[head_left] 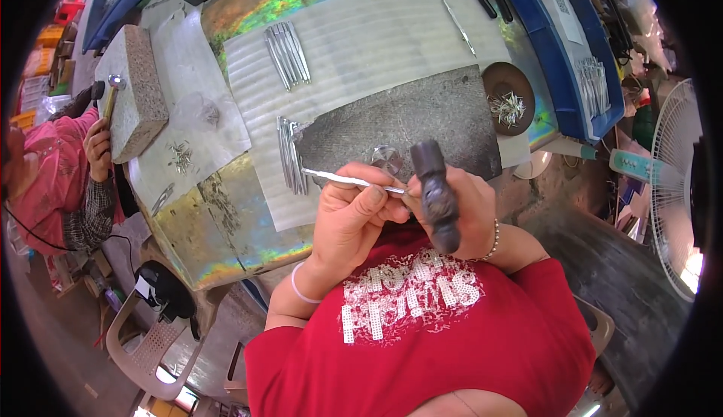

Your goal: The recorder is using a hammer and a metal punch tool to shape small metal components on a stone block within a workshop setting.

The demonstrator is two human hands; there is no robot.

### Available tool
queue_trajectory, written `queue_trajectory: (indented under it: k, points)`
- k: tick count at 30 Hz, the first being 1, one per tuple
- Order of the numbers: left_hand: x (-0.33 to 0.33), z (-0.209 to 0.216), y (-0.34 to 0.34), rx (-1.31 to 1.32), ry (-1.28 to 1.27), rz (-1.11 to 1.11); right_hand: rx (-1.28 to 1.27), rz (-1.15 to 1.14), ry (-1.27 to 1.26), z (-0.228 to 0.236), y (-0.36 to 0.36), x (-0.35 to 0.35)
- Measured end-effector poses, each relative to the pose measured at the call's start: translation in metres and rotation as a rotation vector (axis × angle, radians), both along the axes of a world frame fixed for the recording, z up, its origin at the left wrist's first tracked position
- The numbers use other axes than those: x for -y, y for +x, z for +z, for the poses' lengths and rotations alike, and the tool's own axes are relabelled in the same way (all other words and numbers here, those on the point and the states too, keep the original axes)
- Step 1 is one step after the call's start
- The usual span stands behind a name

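In front of my chest, my left hand (351, 208) pinches a slim silver metal instrument (337, 178) that lies crosswise. My right hand (473, 210) is closed around a hammer; its dark head (434, 197) hides the handle and part of the fingers. The fingertips of both hands come together at the instrument's right end; whether the right ones grip it too is hidden. Just beyond my hands is a dark, flat stone slab (407, 120), with a small shiny clear lump (386, 159) at its near edge. Similar instruments lie beside the slab's left end in a bundle (291, 157).
Another bundle (287, 56) and a single instrument (459, 27) rest on the white foam sheet (361, 33). Right stand a brown bowl (526, 78) of small silver pins, a blue tray (605, 108) and a fan (678, 191). Left, a co-worker's hand (98, 150) holds a hammer by a stone block (139, 89).
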State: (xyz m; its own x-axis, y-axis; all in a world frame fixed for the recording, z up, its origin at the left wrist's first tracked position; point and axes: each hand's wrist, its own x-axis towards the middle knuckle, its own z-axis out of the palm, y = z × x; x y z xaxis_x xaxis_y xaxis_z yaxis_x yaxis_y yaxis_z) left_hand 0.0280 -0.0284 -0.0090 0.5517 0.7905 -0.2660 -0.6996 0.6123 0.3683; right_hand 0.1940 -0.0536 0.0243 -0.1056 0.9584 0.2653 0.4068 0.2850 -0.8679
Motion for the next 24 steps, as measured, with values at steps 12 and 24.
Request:
queue_trajectory:
  k: [12, 24]
  points:
    - [-0.011, 0.000, -0.025, -0.289, 0.197, 0.195, 0.151, -0.005, -0.136, -0.010, 0.008, -0.024]
    - [-0.022, 0.003, -0.013, -0.720, 0.544, -0.010, -0.006, -0.044, -0.357, -0.021, 0.019, -0.017]
